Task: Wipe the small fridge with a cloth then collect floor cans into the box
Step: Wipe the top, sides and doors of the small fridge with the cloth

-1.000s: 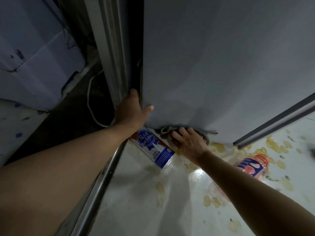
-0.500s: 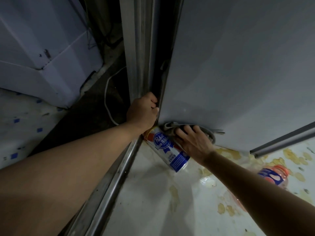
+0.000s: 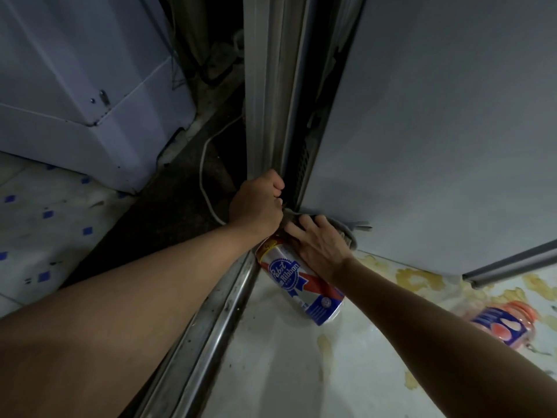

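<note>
— Where are we keeping the cloth (image 3: 346, 230)?

— We are pressing it with our right hand (image 3: 319, 242), fingers spread flat, against the bottom left corner of the small fridge (image 3: 437, 131).

— And our left hand (image 3: 256, 203)?

— We are clenching it in a fist beside the metal frame (image 3: 265, 116), touching the cloth's end; whether it is pinching it, we cannot tell.

— The cans?

— One can (image 3: 298, 282) is lying on the floor (image 3: 286, 372) under our right wrist. A pink bottle (image 3: 497, 324) is lying near the floor's right edge.

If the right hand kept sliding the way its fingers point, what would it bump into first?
Probably the left hand: the right hand, flat on the cloth, points up-left at it, nearly touching. Depth is uncertain.
</note>
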A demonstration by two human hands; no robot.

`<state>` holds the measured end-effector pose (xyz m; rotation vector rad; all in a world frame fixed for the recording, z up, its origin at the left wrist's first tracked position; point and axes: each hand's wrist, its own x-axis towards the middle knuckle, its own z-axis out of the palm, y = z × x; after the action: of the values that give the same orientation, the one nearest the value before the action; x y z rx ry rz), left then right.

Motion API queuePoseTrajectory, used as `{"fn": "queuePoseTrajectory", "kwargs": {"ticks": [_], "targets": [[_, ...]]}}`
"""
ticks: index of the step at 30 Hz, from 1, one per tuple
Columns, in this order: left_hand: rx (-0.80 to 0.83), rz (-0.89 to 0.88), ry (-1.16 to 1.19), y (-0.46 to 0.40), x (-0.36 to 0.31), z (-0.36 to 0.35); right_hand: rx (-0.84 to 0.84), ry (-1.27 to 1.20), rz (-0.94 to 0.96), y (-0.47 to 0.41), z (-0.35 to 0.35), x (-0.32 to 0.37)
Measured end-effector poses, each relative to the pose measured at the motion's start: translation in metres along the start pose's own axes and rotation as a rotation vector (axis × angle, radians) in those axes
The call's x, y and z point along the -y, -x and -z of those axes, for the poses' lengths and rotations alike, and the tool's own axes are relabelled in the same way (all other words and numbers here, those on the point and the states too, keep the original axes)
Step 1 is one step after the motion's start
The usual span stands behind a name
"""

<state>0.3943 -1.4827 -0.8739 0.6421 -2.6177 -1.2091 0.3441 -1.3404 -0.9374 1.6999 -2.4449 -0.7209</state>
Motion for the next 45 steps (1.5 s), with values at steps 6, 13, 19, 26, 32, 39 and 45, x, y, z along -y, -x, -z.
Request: {"fn": "queuePoseTrajectory", "kwargs": {"ticks": [6, 13, 19, 26, 32, 39, 45], "targets": [[0.017, 0.005, -0.008, 0.001, 0.001, 0.003, 0.085, 0.148, 0.085, -0.006, -0.002, -0.001], [0.043, 0.002, -0.019, 0.008, -0.008, -0.002, 0.121, 0.182, 0.075, 0.007, -0.005, -0.001], [0.070, -0.023, -0.040, 0.010, -0.025, -0.011, 0.133, 0.115, 0.034, 0.028, -0.008, -0.009], [0.054, 0.029, -0.015, 0.014, -0.043, -0.028, 0.156, 0.079, -0.017, 0.050, -0.014, -0.019], [-0.051, 0.066, -0.003, 0.013, -0.056, -0.035, 0.181, 0.082, -0.041, 0.080, -0.023, -0.032], [-0.114, 0.111, -0.036, 0.015, -0.062, -0.045, 0.203, 0.092, -0.100, 0.116, -0.036, -0.045], [-0.138, 0.114, -0.025, 0.018, -0.064, -0.049, 0.283, 0.104, -0.182, 0.149, -0.052, -0.056]]}}
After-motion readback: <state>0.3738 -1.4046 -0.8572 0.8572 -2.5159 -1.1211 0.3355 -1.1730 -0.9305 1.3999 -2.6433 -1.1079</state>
